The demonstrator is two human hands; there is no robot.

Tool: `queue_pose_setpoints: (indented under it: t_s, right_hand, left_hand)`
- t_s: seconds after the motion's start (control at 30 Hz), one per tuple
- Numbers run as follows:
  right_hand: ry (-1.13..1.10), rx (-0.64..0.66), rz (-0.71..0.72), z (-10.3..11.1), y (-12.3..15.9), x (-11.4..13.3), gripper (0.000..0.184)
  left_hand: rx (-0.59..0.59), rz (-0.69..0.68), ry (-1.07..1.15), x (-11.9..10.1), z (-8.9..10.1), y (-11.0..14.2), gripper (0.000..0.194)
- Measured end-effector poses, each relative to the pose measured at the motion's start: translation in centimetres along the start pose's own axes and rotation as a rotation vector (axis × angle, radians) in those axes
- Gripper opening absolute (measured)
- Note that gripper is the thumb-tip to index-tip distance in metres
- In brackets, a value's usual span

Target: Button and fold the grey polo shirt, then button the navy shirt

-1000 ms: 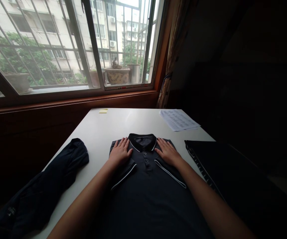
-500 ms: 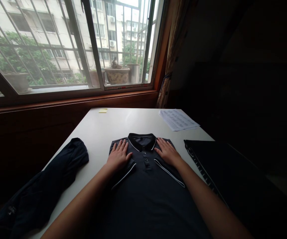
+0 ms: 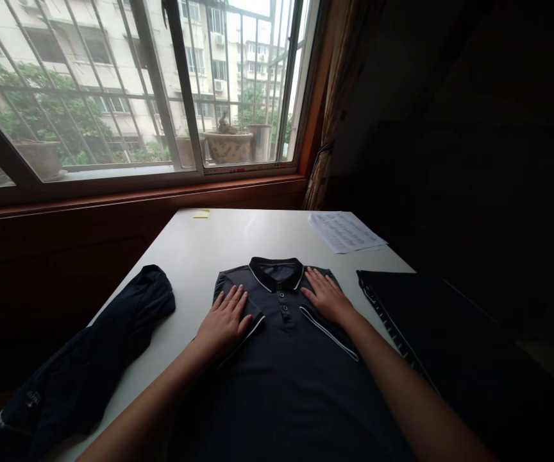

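Both hands lie palm down on the dark polo shirt, 1 on each side of its collar, with fingers extended and nothing gripped. Left hand (image 3: 224,319) presses on the folded sleeve at the left, a little lower than right hand (image 3: 326,296), which rests near the opposite shoulder. Polo shirt (image 3: 281,378) is spread over the middle of the white table (image 3: 238,231), collar toward the window (image 3: 137,90), 2 white-edged sleeves folded inward. Crumpled dark garment (image 3: 108,340) lies at the left; dark cloth (image 3: 445,321) lies at the right. Beyond are printed papers (image 3: 347,232) and 1 yellow note (image 3: 201,213).
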State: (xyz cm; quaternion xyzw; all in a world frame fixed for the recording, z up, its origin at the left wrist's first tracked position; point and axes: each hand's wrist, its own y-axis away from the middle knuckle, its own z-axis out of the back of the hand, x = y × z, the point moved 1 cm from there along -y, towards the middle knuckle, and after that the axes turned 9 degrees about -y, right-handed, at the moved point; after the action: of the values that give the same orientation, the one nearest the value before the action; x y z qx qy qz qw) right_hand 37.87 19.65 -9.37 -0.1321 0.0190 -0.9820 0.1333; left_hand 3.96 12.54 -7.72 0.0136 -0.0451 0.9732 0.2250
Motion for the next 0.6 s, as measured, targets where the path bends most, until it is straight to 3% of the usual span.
queue_pose_setpoints:
  t_s: [0.37,0.6]
  right_hand:
    - [0.021,0.025,-0.010,1.0,6.6,-0.2,0.077]
    - [0.033,0.038,-0.056,1.5,7.3,-0.1,0.075]
  left_hand:
    - [0.021,-0.002,-0.004,-0.1,0.3,-0.1,0.064]
    - [0.015,-0.007,0.004,0.0,0.0,-0.3,0.064]
